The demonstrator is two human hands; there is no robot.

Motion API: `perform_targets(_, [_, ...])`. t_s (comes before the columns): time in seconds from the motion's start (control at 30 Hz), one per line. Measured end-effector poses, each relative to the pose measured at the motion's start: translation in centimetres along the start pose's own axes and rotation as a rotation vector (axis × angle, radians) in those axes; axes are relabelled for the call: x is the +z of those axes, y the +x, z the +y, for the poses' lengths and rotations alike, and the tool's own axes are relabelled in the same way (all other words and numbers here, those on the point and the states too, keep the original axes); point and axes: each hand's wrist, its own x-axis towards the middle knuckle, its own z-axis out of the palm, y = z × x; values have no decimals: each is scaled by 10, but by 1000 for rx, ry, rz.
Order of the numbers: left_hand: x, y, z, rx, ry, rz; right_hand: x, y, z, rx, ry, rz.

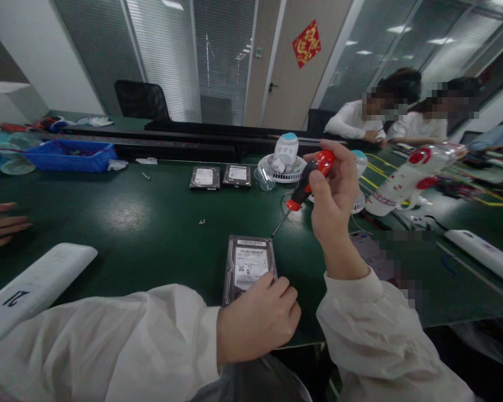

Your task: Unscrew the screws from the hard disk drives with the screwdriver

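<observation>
A hard drive (248,262) with a white label lies flat on the green table in front of me. My left hand (257,319) rests on its near end with the fingers curled down, holding it in place. My right hand (333,190) is raised above the table and wrapped round a red and black screwdriver (305,187). The screwdriver slants down to the left, and its thin tip sits at the drive's far right corner.
Two more hard drives (204,177) (237,175) lie further back, next to a small white fan (283,163) and a clear cup (265,178). Loose screws (202,221) lie mid-table. A blue bin (71,154) stands far left. Another person's fingers (0,224) reach in at left. Two people sit at back right.
</observation>
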Motion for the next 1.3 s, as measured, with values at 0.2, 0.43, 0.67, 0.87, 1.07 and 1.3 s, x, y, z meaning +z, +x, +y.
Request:
perform_targets(0.2, [-1,0,-1,3,0,-13,2,-1,1,5,-67,19])
perform_targets(0.43, [2,0,0,-5,-2,32,1,-2,3,30,104,-39])
perform_targets(0.67, [2,0,0,-9,0,52,3,1,2,-50,-39,32])
perform_targets(0.87, [1,0,0,-7,1,54,0,-1,2,43,32,-57])
perform_targets(1.07, [3,0,0,-10,0,67,3,0,-1,-9,-47,14])
perform_targets(1.3, [3,-1,0,-10,5,68,-3,1,5,29,67,-86])
